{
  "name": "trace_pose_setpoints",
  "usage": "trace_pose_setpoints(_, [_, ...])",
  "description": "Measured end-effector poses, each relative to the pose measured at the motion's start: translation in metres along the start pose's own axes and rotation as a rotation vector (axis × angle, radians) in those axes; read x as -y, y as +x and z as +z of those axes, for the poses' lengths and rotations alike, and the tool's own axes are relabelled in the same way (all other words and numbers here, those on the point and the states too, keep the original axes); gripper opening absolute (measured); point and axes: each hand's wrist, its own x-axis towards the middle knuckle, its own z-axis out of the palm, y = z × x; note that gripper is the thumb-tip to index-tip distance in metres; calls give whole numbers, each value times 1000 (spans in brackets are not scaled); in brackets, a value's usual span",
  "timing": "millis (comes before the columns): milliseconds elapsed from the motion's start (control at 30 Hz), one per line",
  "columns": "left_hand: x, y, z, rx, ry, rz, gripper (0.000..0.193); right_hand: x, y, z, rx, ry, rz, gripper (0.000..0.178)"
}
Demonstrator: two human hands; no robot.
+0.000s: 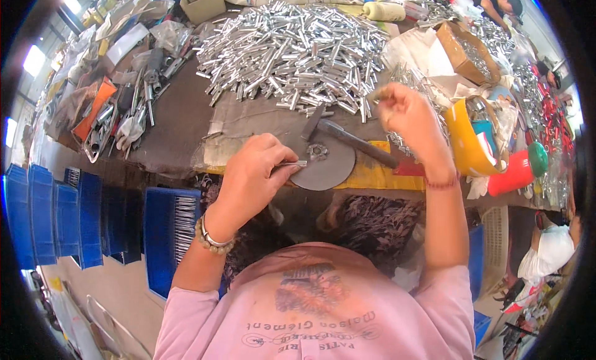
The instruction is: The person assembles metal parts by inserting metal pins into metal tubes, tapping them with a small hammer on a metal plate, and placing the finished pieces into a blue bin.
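My left hand [257,173] is closed, thumb and forefinger pinching a small silver metal tube [302,164] over the near left edge of a round grey metal disc [332,173]. A small worn metal piece [318,151] sits at the middle of that disc. Across the disc's far side lies a hammer [363,146], its handle pointing right toward my right wrist. Raised to the right of the big heap of silver metal tubes [292,52] is my right hand [410,114]. Its fingers are drawn together and slightly blurred; whatever they hold is too small to make out.
Blue bins [152,236] stand at the left, one holding thin metal rods [184,220]. Tools and plastic bags [133,99] crowd the table's left. At right are a yellow container [465,136], a red cup [506,173] and a cardboard box [465,55]. Another person [496,9] is at far right.
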Motion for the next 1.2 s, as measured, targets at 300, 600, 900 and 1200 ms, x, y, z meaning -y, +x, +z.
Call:
trace_pose_setpoints(300, [2,-8,7,-65,-74,0,15,13,-68,69,51,-556,-692,21])
trace_pose_setpoints(600, [6,-9,13,-117,-91,8,16,16,-53,68,115,-643,-805,4])
trace_pose_setpoints(900, [5,-11,14,-130,-122,-18,17,17,-52,71,87,-716,-864,3])
trace_pose_setpoints(1200, [9,-12,16,-126,-208,-51,18,14,-48,64,158,-628,-882,9])
